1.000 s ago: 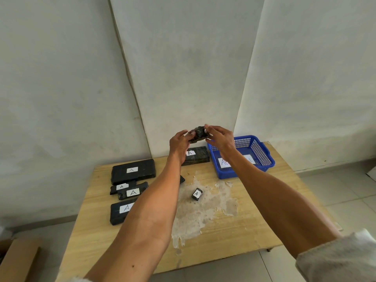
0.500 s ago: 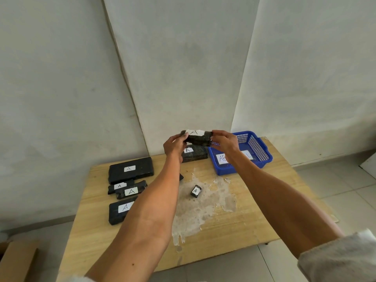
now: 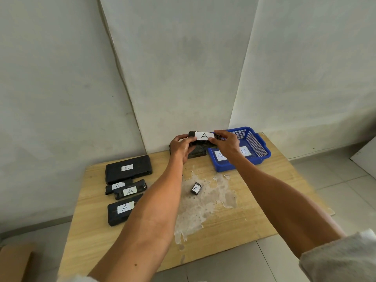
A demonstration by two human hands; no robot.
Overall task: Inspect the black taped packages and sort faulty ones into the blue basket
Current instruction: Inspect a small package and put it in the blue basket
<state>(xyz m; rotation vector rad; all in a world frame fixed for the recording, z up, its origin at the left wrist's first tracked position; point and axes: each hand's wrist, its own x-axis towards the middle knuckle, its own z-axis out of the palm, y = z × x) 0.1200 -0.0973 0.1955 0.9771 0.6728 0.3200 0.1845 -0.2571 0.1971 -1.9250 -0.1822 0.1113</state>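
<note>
Where the view is nearest, two bare forearms come out of pale sleeves and reach toward twelve o'clock over a light wooden table (image 3: 254,216). A brown cardboard box (image 3: 14,259) sits on the floor at seven o'clock, off the table's near left corner.

At the table's middle the surface has a peeled, greyish patch (image 3: 205,202), and a small black package (image 3: 196,188) marked "A" lies on it, apart from everything else. Four more black taped packages lie at nine to ten o'clock, each with a white "A" label. They are a flat one (image 3: 121,210) nearest, then two narrow ones (image 3: 130,190) overlapping each other, then a large slab (image 3: 128,168) farthest back.

At twelve o'clock both hands hold one black taped package (image 3: 203,136) up off the table, long side level, its white "A" label facing the camera. The left hand (image 3: 181,147) has thumb and fingers curled round the left end. The right hand (image 3: 225,143) pinches the right end from above. Behind and below them another dark package (image 3: 198,151) lies at the table's far edge, mostly hidden by the hands.

The blue basket (image 3: 262,146) stands at one o'clock, just beside the right hand. It carries a white written label (image 3: 245,151), partly covered by the right wrist. Pale grey walls (image 3: 183,68) rise behind the table.
</note>
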